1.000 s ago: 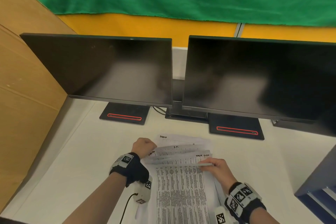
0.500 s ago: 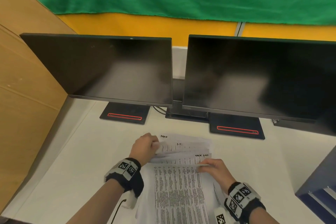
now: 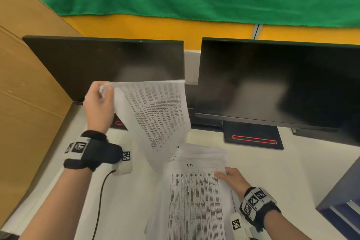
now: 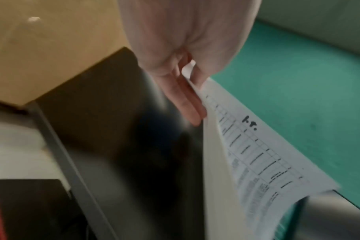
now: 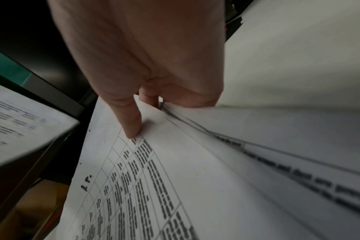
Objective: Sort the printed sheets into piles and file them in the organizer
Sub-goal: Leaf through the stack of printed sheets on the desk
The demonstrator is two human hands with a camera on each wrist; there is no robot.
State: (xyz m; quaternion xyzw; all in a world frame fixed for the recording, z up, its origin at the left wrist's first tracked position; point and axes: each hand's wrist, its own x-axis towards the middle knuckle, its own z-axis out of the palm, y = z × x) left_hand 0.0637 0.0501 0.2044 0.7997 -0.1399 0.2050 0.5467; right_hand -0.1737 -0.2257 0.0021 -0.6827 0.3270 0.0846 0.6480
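Observation:
My left hand [image 3: 103,89] is raised in front of the left monitor and pinches the top corner of one printed sheet [image 3: 155,117], which hangs down and curls over the desk. In the left wrist view the fingers [image 4: 187,105] press against that sheet [image 4: 257,154]. A stack of printed sheets [image 3: 194,200] lies on the white desk [image 3: 292,171], its top page a printed table. My right hand [image 3: 221,174] holds the stack's right edge, with one finger [image 5: 131,125] on the top page [image 5: 154,178] and the other fingers tucked under the edge. A dark blue organizer [image 3: 342,200] stands at the far right.
Two dark monitors [image 3: 109,70] [image 3: 272,84] on black stands fill the back of the desk. A cardboard panel [image 3: 29,93] walls off the left side. A black cable [image 3: 99,197] runs from my left wrist camera toward me. Bare desk shows left of the stack.
My left hand has lifted the top sheet off the stack, up and to the left. That uncovered a page with a printed table. My right hand stays at the stack's right edge.

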